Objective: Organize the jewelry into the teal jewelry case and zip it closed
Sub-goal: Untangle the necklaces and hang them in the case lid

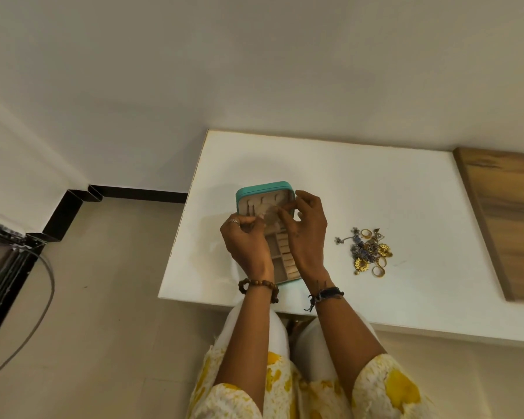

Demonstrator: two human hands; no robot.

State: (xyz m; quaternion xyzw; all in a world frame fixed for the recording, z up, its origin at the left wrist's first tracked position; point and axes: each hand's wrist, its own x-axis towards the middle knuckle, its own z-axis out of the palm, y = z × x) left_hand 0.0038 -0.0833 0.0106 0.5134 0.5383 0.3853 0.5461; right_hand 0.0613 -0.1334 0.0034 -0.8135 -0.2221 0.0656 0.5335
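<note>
I am looking down on a white tabletop (360, 189) where the teal jewelry case (265, 189) is lying open, its lid standing up at the far side and its beige compartmented tray (282, 255) facing me. Both my hands are hovering over the middle of the case. My left hand (248, 240), wearing a ring and a wooden bead bracelet (259, 287) at the wrist, is curling its fingers inward, and its grip seems to be pinching something small at the fingertips, though the item is too blurred for me to name. My right hand (307, 234), with a dark thread band (327, 294) at the wrist, is curling its fingers too, thumb and forefinger meeting close by the left fingertips in front of the lid's inner panel; I cannot tell what its grip is holding, if anything. A pale rounded shape is showing between the two hands, unclear. The pile of jewelry (368, 252), gold rings and earrings tangled with silver and blue pieces, is lying on the tabletop well to the right of the case, apart from both hands. A wooden panel (505, 213) is sitting along the right edge.
</note>
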